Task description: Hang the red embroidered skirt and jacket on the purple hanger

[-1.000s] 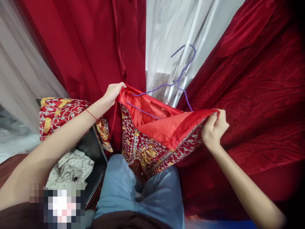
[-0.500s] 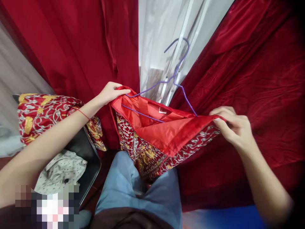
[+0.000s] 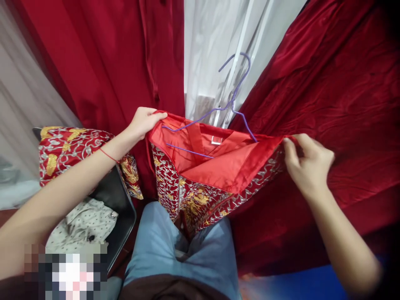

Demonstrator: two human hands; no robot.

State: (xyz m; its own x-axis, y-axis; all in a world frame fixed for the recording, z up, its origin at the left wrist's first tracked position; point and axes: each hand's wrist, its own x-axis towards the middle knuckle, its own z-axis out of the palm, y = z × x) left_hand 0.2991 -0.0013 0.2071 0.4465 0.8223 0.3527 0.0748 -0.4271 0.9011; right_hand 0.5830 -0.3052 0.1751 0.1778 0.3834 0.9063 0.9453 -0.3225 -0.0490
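Hands Spread Embroidered Skirt Around Purple Hanger

The left hand [image 3: 146,121] pinches one end of the red waistband, the right hand [image 3: 308,164] the other, stretching the skirt [image 3: 200,200] open above a seated person's blue jeans [image 3: 181,250]. The hanger [image 3: 233,102] sits partly inside the lining, its hook clear above. At left, a dotted white cloth [image 3: 84,223] lies on a black chair [image 3: 117,196]; the garment may be a skirt, its lower part being hidden.

Garment lining [image 3: 218,168] — glossy red cloth; chair [image 3: 125,208] — smooth, black.
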